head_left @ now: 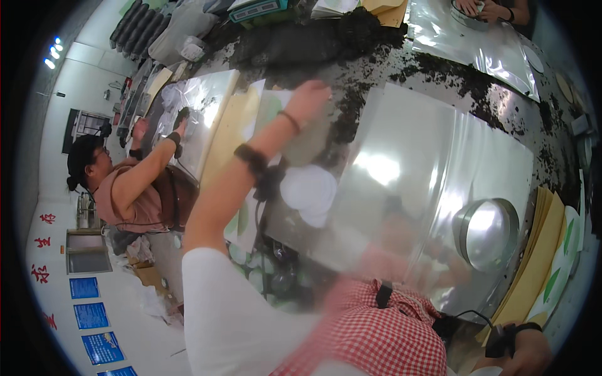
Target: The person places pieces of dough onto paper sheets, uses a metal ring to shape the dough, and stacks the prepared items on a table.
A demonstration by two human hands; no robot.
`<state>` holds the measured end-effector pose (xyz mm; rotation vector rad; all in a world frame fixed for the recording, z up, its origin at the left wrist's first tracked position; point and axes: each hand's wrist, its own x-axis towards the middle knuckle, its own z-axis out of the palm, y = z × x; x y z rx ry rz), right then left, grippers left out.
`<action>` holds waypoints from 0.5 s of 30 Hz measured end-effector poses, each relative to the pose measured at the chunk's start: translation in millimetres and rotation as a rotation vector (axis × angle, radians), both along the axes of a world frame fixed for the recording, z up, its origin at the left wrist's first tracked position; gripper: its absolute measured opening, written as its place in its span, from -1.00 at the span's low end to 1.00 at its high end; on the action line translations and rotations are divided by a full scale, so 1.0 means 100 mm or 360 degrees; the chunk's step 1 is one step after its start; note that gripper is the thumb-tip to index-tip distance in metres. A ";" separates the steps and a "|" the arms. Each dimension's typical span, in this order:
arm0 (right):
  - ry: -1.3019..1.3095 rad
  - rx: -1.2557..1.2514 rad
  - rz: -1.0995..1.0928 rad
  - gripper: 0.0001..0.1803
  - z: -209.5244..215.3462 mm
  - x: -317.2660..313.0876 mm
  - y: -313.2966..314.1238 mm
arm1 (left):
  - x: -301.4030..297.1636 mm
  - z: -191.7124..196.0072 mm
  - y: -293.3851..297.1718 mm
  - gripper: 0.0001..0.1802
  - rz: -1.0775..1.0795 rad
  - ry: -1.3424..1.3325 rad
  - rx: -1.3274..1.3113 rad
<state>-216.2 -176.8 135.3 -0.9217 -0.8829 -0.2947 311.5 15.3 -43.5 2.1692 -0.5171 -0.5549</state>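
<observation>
Dark crumbly material (354, 34) lies heaped on your counter (367, 76) between twelve and one o'clock, with looser patches trailing round toward two. Starting from your left, a co-worker in a pinkish top (116, 188) is at nine o'clock, both hands over a shiny clear film (210, 94). Just right of that film, at ten to eleven o'clock, you have tan paper (229, 128) lying lengthwise. Your left arm crosses beside it, a black band (252, 161) round the wrist. Near the centre, just right of your forearm, white paper discs (308, 193) overlap in a loose group. Your left hand (310, 100) is up at twelve o'clock, just below the dark heap; its fingers look curled, but blur means you cannot tell whether they hold anything. Toward three o'clock a large clear plastic sheet (401, 194) lies flat and glossy, with a round metal ring (463, 235) on its right part. At half past one, another person's hands (495, 11) are at a round metal piece (469, 17). At four o'clock, your right hand (532, 354) is low at the rim, below stacked brown paper (527, 260); its fingers and grip cannot be made out.
</observation>
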 end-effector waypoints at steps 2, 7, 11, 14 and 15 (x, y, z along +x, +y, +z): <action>0.0016 -0.0041 -0.0044 -0.78 -0.08 0.42 -0.13 | 0.85 -0.25 -0.03 -0.35 0.0114 -0.0462 0.0109; 0.0134 -0.0184 -0.0210 -0.87 -0.24 1.09 -0.35 | 2.31 -0.71 -0.02 -0.23 0.0554 -0.0582 0.0320; 0.0281 -0.0193 -0.0217 -0.92 -0.52 1.62 -0.53 | 3.21 -1.51 0.83 0.04 0.0788 -0.0504 0.0926; 0.0274 -0.0220 -0.0304 -0.91 -0.47 1.62 -0.68 | 4.03 -1.57 0.88 0.20 0.1030 -0.0317 0.0569; 0.0284 -0.0220 -0.0298 -0.90 -0.46 1.64 -0.71 | 4.23 -1.44 1.05 0.15 0.1031 -0.0165 0.0570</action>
